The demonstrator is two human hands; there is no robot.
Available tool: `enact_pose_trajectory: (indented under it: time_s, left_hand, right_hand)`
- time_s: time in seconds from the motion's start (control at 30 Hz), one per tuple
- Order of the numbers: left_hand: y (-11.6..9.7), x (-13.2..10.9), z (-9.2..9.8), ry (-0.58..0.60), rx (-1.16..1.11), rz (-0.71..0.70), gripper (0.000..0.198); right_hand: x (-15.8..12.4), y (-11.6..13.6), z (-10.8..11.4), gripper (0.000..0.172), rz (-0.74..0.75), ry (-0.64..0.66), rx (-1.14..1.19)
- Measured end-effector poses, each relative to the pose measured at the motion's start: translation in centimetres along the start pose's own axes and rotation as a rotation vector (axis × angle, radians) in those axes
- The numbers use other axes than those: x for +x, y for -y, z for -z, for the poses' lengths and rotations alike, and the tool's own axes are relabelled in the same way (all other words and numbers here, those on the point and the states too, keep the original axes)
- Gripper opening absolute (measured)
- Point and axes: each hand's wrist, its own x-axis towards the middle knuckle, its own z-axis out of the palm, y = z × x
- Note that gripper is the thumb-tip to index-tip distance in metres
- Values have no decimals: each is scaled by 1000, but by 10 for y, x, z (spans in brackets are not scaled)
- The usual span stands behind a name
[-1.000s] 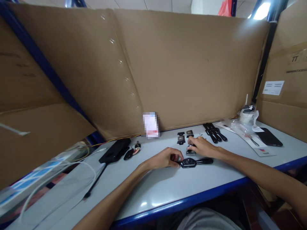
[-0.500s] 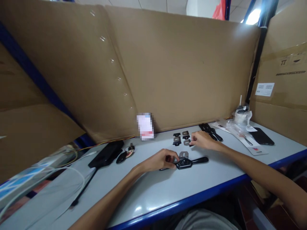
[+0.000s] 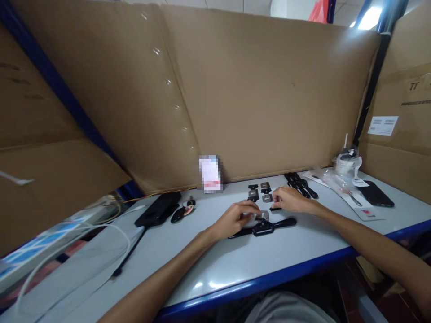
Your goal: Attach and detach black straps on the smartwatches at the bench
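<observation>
A black spokeshave [image 3: 263, 228] lies on the table in front of me, its two handles pointing left and right. Just behind its body is a flat slotted metal blade [image 3: 264, 215]. The fingers of my left hand [image 3: 237, 218] close on this blade's left edge, above the left handle. My right hand [image 3: 289, 199] pinches a small black cap [image 3: 275, 209] slightly above or at the tabletop; the fingers partly cover it. Beyond my hands sit more metal blades [image 3: 266, 185] and black caps [image 3: 253, 186] in two short columns.
More black spokeshaves [image 3: 298, 183] lie at the back. To the right are a plastic-wrapped package [image 3: 336, 181], a cup [image 3: 346, 163] and a dark phone [image 3: 376, 194]. Keys [image 3: 182, 211], a black device [image 3: 159, 209] and white cables [image 3: 126, 237] lie left. Cardboard [image 3: 256, 98] walls the back.
My left hand has shifted from the spokeshave's body to the metal blade behind it. The right hand has drawn the black cap slightly away from the columns, toward me. The view has turned a little left.
</observation>
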Motion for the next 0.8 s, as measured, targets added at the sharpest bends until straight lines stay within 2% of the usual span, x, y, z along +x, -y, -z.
enact_pose_trajectory:
  time_s: [0.13, 0.33, 0.43, 0.53, 0.7, 0.8]
  left_hand:
    - [0, 0, -1, 57, 40, -80, 46]
    - [2, 0, -2, 87, 130, -60, 49]
    - [1, -1, 0, 73, 188, -48, 49]
    - [0, -2, 3, 65, 258, -33, 47]
    - [5, -3, 6, 56, 283, -14, 47]
    - [9, -3, 7, 43, 287, 0, 46]
  right_hand:
    - [-1, 0, 5, 19, -32, -25, -4]
    - [-2, 1, -5, 18, -25, -30, -115]
    - [-1, 1, -9, 13, -8, -5, -39]
    - [1, -3, -4, 7, -9, -16, 32]
    - [1, -22, 10, 13, -95, -49, -114]
    - [-1, -24, 16, 17, -125, -73, -173]
